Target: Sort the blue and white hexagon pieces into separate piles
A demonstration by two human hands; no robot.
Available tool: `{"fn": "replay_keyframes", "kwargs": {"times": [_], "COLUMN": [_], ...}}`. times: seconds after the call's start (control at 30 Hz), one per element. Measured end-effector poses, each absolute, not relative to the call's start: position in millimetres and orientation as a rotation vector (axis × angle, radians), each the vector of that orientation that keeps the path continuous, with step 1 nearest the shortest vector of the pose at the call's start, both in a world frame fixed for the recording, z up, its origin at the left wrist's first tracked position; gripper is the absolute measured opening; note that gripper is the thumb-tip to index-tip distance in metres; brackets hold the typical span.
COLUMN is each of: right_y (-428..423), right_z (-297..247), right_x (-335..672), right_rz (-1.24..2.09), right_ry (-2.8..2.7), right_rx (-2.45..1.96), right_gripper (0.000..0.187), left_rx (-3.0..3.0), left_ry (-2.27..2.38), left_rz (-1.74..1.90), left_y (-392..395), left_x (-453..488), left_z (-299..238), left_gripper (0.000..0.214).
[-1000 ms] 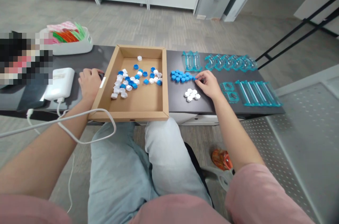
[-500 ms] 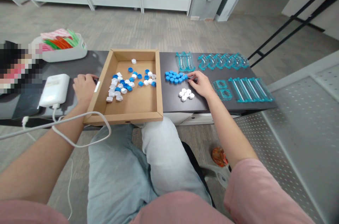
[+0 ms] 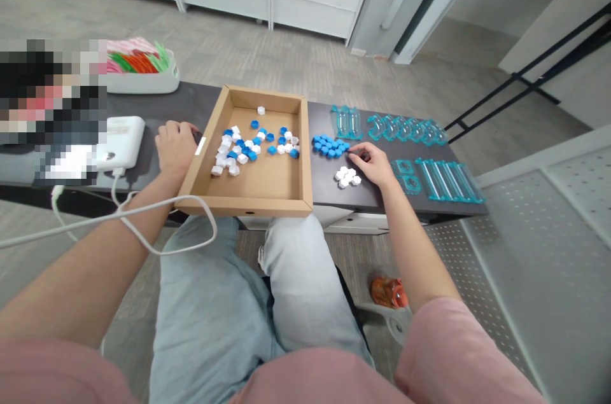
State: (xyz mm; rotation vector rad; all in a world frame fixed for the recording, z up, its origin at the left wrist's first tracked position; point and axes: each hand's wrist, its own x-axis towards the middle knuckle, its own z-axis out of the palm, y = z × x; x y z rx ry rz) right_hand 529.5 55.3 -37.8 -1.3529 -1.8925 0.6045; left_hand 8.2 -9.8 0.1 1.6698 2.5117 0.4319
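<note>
A shallow cardboard tray [image 3: 210,200] sits on the dark table and holds several loose blue and white hexagon pieces [image 3: 248,146]. Right of it lie a cluster of blue hexagons [image 3: 329,145] and a smaller cluster of white hexagons [image 3: 347,177]. My right hand [image 3: 375,163] rests on the table between the two clusters, fingertips pinched at the blue cluster's right edge. My left hand [image 3: 174,146] lies curled against the tray's left wall, fingers bent down on the table.
Clear turquoise plastic parts [image 3: 405,128] and tubes [image 3: 446,180] lie in rows at the right of the table. A white power bank [image 3: 121,140] with a cable [image 3: 157,207] sits left. A white bin of coloured strips [image 3: 140,70] stands at the back left.
The view has shifted a little. My right hand stays at the right edge of the blue cluster, and my left hand stays by the tray.
</note>
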Motion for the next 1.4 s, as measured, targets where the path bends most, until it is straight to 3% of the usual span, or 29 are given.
{"fn": "replay_keyframes", "kwargs": {"times": [0.37, 0.5, 0.77, 0.83, 1.03, 1.2, 1.3, 1.4], "right_y": [57, 49, 21, 15, 9, 9, 10, 10], "right_z": [-22, 7, 51, 47, 32, 25, 21, 18], "right_x": [517, 471, 292, 264, 244, 240, 239, 242], "right_rz": [0.567, 0.512, 1.045, 1.188, 1.277, 0.831, 0.518, 0.458], "right_ry": [-1.718, -1.788, -2.788, -2.948, -3.016, -2.901, -2.931, -2.979], "right_rx": [-1.414, -1.271, -0.535, -0.504, -0.507, -0.486, -0.495, -0.499], "right_gripper": [0.049, 0.043, 0.019, 0.012, 0.014, 0.038, 0.040, 0.043], "left_rx": [1.736, 1.772, 1.736, 1.729, 1.740, 1.746, 1.743, 1.751], "left_ry": [2.446, 2.419, 2.454, 2.452, 2.446, 2.454, 2.454, 2.448], "left_rz": [0.516, 0.507, 0.583, 0.595, 0.597, 0.580, 0.585, 0.589], "left_y": [-13, -12, -13, -13, -10, -10, -11, -11], "left_x": [13, 12, 16, 17, 14, 14, 14, 14], "left_z": [-1, -2, -4, -4, -6, -7, -7, -7], "left_gripper": [0.052, 0.053, 0.052, 0.052, 0.054, 0.052, 0.052, 0.054]}}
